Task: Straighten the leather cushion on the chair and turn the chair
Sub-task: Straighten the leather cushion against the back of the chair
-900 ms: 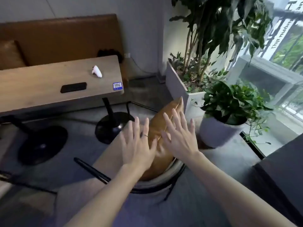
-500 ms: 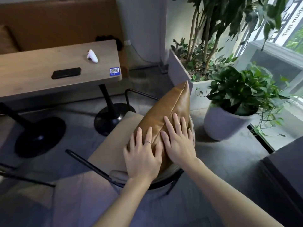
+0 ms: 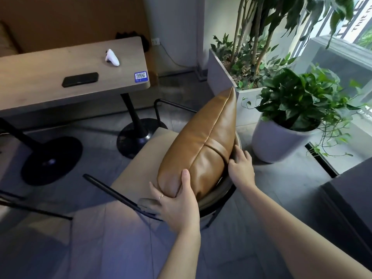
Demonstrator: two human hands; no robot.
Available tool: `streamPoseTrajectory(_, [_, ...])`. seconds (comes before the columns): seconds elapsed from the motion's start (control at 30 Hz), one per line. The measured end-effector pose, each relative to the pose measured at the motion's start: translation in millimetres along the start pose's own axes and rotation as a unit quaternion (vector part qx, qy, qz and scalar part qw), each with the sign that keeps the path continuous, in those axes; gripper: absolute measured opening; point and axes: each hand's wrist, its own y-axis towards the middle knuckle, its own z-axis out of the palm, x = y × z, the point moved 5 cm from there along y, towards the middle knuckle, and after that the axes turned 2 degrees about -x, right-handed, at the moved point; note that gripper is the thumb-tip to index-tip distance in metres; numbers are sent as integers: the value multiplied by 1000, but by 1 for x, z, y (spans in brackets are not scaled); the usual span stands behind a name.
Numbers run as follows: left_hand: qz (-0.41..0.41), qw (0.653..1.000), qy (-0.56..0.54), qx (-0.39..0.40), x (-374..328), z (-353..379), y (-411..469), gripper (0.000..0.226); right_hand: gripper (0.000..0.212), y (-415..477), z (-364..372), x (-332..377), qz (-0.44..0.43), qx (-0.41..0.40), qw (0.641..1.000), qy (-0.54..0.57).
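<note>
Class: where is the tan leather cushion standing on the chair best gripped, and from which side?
Probably at the two near bottom corners of the tan leather cushion, one from each side: it stands on edge, seam upward, so its rounded corners fill a palm.

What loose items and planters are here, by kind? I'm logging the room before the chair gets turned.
Leather cushion: 1
Chair: 1
Table: 1
Black phone: 1
White controller: 1
QR sticker: 1
Planters: 2, rectangular and round
Total: 8
</note>
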Motion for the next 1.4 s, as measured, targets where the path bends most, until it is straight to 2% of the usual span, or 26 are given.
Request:
streamPoseTrajectory(0.1, [-74, 995, -61, 34, 0, 2, -1, 120, 82, 1, 6, -3, 17, 49, 998, 36])
streamPoseTrajectory(0.27, [-86, 991, -98, 13, -10, 2, -4, 115, 99, 1, 8, -3, 94, 37, 993, 64])
streamPoseTrajectory(0.57, [-74, 993, -90, -1, -7, 4, -3, 109, 89, -1, 3, -5, 97, 42, 993, 44])
streamPoseTrajectory(0.93, [-40, 992, -120, -21, -10, -25, 47, 116, 52, -22, 33, 10, 89, 49, 994, 29])
streamPoseTrajectory(1.3, [15, 985, -172, -23, -37, -96, 155, 125, 79, -55, 122, 50, 90, 74, 993, 21])
streamPoseTrajectory(1.4, [24, 983, -182, -17, -47, -116, 181, 117, 86, -64, 145, 60, 91, 76, 993, 2])
